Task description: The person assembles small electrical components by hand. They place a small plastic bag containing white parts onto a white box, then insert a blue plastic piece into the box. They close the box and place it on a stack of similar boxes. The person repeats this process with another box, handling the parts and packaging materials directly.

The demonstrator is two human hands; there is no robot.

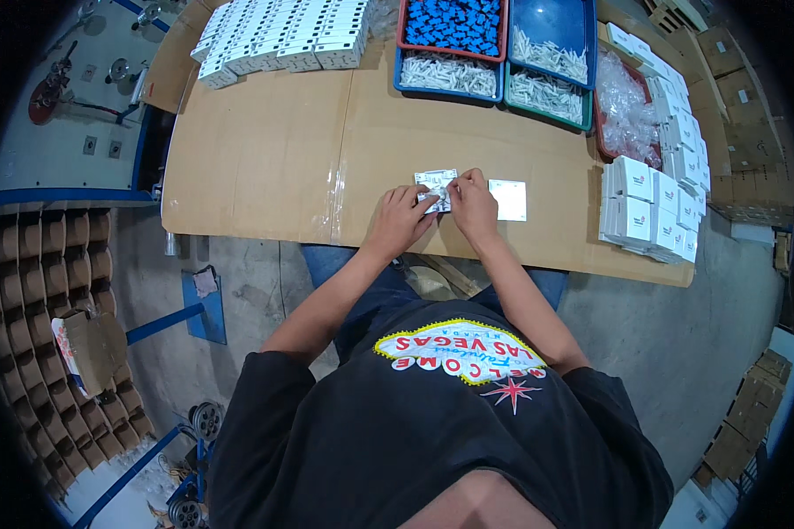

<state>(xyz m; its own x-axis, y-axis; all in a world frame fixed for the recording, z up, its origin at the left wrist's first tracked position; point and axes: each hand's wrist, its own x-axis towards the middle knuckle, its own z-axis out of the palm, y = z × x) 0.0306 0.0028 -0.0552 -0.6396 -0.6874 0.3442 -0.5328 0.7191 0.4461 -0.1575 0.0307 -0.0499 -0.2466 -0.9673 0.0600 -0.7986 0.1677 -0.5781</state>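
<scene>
A small, shallow white box (447, 177) lies on the cardboard-covered table in front of me, with greyish-white contents that are too small to make out. My left hand (399, 219) grips its left and near side, thumb at the lower edge and fingers reaching over the top. From the right, my right hand (474, 204) bends over the box with fingertips pinched together at its right side. Whatever those fingertips hold is hidden. Just right of that hand lies a flat white box lid or card (507, 201), touched by neither hand.
Stacked white boxes stand at the back left (282, 40) and right (648, 212). Trays at the back hold blue pieces (454, 25) and white slender pieces (450, 74). Clear plastic bags (622, 101) fill a red tray. The cardboard table's (265, 159) near edge runs before my lap.
</scene>
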